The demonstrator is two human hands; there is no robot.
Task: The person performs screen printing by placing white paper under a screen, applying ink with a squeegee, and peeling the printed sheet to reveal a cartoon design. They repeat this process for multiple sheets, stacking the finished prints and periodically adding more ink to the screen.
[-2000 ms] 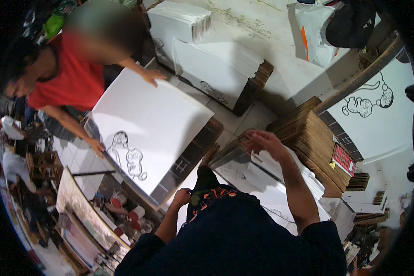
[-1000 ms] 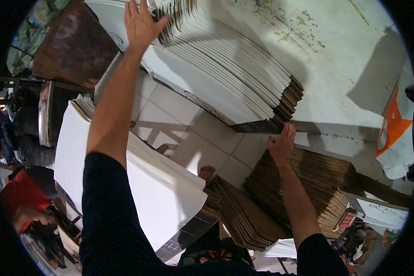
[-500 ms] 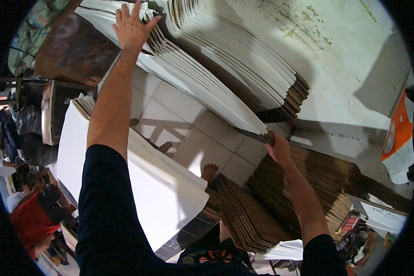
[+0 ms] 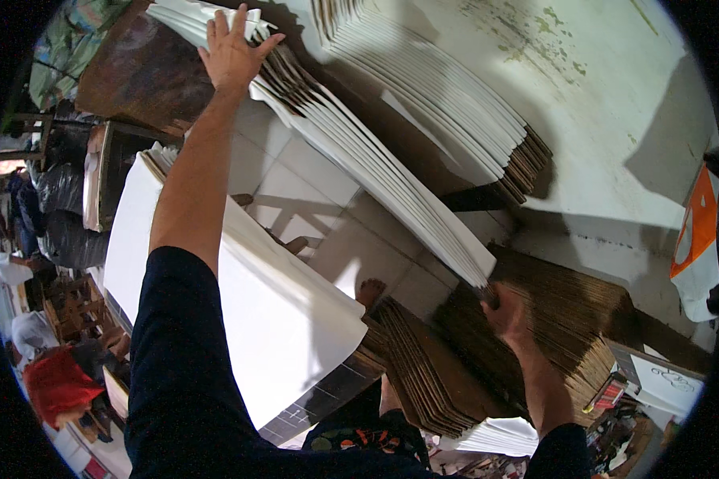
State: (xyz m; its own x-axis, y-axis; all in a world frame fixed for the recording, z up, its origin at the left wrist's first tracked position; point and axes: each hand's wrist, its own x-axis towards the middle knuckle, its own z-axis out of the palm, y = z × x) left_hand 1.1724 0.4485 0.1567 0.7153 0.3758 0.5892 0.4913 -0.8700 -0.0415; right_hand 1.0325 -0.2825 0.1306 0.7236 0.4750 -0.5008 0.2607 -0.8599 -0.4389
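Observation:
A long bundle of white sheets layered with dark brown boards [image 4: 391,180] stands on edge and slants from the upper left toward the right. My left hand [image 4: 236,54] lies over its far left end, fingers and thumb spread apart. At the near right end, my right hand [image 4: 507,313] is closed round the brown corner of the bundle. Its fingertips are partly hidden. A similar stack of white sheets and brown boards [image 4: 439,88] leans behind the bundle, against the wall. Close under my left arm, large white sheets [image 4: 287,311] are draped over a dark gridded block.
Brown boards [image 4: 447,363] stand in a leaning row near my body, and a bigger brown stack [image 4: 567,303] lies beside them. A tiled floor [image 4: 303,188] shows between the stacks. An orange and white bag [image 4: 695,247] is at the right. Far left, a person in red [image 4: 62,387] is seen.
My right hand has shifted right and nearer with the bundle's end, which swung along. The sheets now fan apart more near my left hand, which stays spread on the far end.

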